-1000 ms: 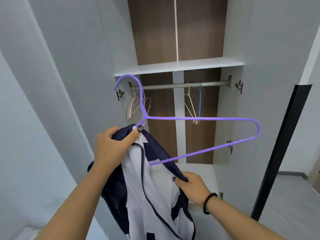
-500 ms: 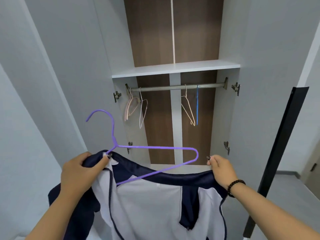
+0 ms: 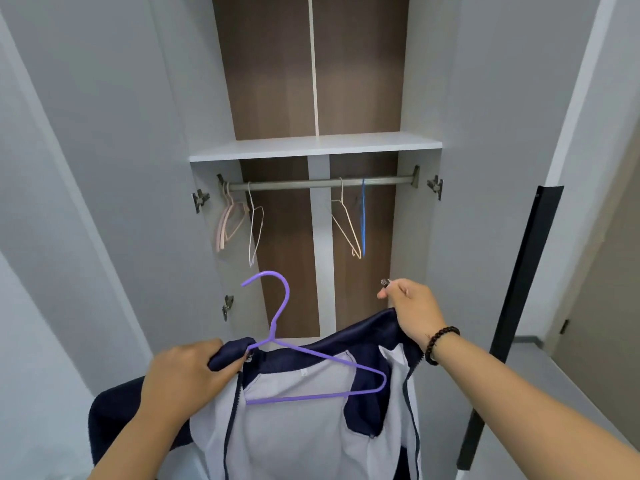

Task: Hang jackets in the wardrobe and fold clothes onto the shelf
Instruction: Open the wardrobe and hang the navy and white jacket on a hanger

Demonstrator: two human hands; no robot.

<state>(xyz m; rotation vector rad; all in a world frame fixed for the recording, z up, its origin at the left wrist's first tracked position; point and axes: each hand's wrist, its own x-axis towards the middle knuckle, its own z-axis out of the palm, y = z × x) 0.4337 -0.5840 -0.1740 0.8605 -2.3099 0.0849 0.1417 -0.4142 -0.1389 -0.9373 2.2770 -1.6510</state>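
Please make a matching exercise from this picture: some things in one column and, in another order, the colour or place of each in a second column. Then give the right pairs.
Things:
1. hanger against the jacket
2. rail
3. shelf
4. bracelet

Colour or place:
A. on the right wrist
B. purple
C. white, above the rail
D. carries several bare hangers

Pairs: 1-B, 2-D, 3-C, 4-A

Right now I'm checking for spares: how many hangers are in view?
5 at least: a purple hanger held inside the jacket, and on the rail pink ones far left (possibly several bunched), a white, a cream, a blue.
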